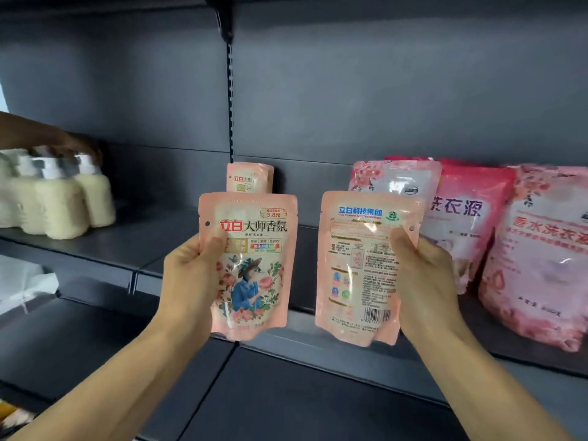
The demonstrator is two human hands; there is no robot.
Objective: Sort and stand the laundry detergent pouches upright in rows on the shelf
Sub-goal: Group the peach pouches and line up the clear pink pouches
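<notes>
Both hands grip small peach-pink plastic detergent pouches upright before the dark grey metal shelf [178, 249]: left hand [191, 275] one facing front [254, 265], right hand [426, 281] one showing its back [356, 268]; a matching pouch [249, 178] stands farther back, nearer the left.

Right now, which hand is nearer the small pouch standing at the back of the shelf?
Left. The left hand is just below-left of the small pouch; the right hand is farther off, lower right.

wrapped cream bottles [60, 202] — far left
</notes>
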